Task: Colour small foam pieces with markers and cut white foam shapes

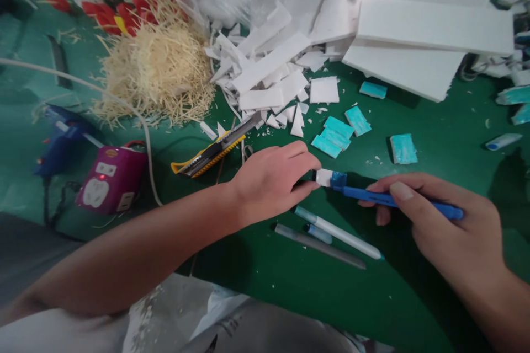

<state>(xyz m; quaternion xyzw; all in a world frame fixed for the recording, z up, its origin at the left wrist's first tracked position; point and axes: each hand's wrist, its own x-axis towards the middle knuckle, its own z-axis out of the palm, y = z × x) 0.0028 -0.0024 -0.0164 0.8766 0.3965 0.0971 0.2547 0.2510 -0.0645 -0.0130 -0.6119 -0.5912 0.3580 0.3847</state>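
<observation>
My left hand [271, 179] is closed, pinching a small white foam piece [323, 177] between thumb and fingers just above the green table [447, 138]. My right hand [439, 220] grips a blue marker [397, 199] whose tip touches the foam piece and has coloured one end of it blue. Several teal-coloured foam pieces [337, 135] lie just beyond the hands. Two pens [335, 234] lie on the table below the hands.
A yellow utility knife [215, 151] lies left of my left hand. Behind it are a heap of pale straw [159, 71], white foam offcuts [269, 74] and large foam sheets [430, 38]. A pink power strip [111, 179] and blue glue gun [62, 138] sit at left.
</observation>
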